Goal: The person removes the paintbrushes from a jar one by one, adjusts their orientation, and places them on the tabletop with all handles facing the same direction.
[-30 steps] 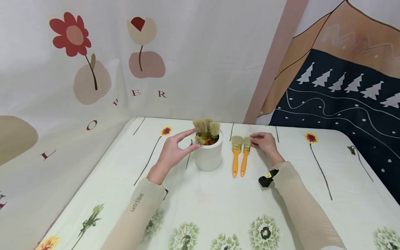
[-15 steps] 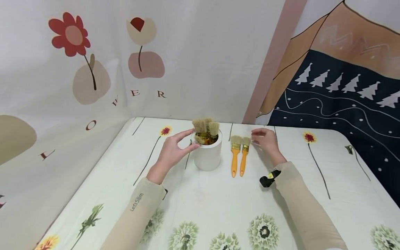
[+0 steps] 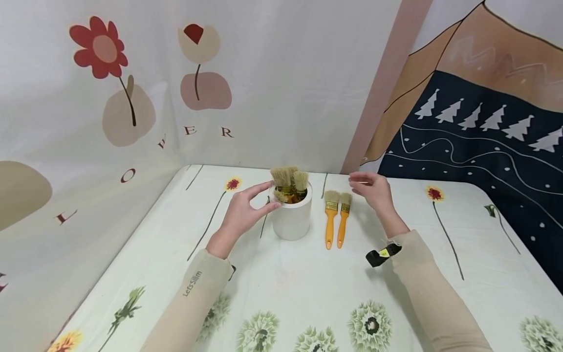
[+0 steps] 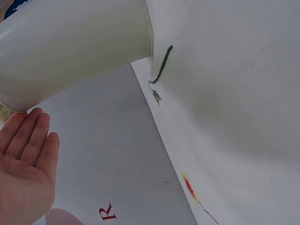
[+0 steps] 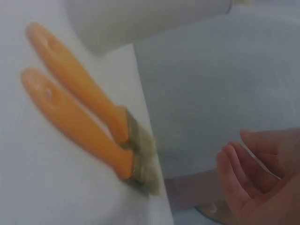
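In the head view a white cylindrical holder (image 3: 292,222) stands upright, with several paintbrushes (image 3: 285,177) inside, bristles up. My left hand (image 3: 243,210) is at its left side, thumb at the front of the rim and forefinger further back. Straight fingers (image 4: 32,136) meet the rim in the left wrist view. To the right of the holder lie two flat paintbrushes with orange handles, a wider one (image 3: 330,227) and a narrower one (image 3: 342,227), side by side with bristles away from me. My right hand (image 3: 375,192) is raised beyond them to the right, fingers loosely bent, holding nothing.
A white flower-print cloth (image 3: 281,288) covers the table. Behind its far edge hangs a pale printed curtain (image 3: 272,98), with a dark tree-patterned panel (image 3: 475,142) at the right. A black camera strap (image 3: 383,254) sits on my right wrist.
My right hand has come away from the narrower paintbrush's bristles and risen up and back. The two laid-out paintbrushes, the holder and my left hand stay in place.
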The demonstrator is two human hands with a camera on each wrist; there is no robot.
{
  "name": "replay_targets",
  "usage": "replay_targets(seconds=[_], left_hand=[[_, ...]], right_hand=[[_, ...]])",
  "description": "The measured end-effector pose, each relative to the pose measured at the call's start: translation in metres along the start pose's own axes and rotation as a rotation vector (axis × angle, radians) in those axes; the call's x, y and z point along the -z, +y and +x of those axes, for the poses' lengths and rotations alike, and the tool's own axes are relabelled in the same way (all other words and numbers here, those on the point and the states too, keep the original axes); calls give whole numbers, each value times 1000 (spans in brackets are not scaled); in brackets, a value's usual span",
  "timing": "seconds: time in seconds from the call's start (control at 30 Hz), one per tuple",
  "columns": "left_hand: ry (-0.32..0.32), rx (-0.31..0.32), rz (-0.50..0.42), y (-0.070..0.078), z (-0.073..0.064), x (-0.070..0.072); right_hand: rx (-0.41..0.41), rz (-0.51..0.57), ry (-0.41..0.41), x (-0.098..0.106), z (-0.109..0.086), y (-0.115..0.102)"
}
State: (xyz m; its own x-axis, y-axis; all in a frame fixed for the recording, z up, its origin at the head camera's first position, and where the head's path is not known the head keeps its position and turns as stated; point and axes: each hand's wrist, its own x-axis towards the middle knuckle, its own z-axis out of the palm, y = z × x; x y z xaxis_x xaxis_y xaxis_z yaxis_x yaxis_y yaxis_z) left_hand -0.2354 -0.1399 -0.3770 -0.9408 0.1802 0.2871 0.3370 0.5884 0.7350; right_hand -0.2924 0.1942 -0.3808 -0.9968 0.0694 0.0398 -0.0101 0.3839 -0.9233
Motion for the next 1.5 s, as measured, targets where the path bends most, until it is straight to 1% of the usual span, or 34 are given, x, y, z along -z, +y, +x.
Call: replay_targets(seconds=[0.13, 0.33, 0.6, 1.07, 1.37, 1.5], left_hand=[[-3, 4, -2, -1, 0, 0], [-3, 10, 2, -1, 0, 0], [-3, 10, 5, -1, 0, 0], [-6, 20, 4, -1, -1, 0], [-8, 18, 2, -1, 0, 0], [-10, 19, -3, -1, 0, 1]], right_hand=[[58, 17, -17, -1, -8, -11], [120, 21, -23, -6, -20, -28], [216, 59, -58, -13, -33, -44], [306, 74, -116, -34, -53, -69], [366, 52, -146, -53, -62, -80], [396, 47, -180, -63, -64, -83]])
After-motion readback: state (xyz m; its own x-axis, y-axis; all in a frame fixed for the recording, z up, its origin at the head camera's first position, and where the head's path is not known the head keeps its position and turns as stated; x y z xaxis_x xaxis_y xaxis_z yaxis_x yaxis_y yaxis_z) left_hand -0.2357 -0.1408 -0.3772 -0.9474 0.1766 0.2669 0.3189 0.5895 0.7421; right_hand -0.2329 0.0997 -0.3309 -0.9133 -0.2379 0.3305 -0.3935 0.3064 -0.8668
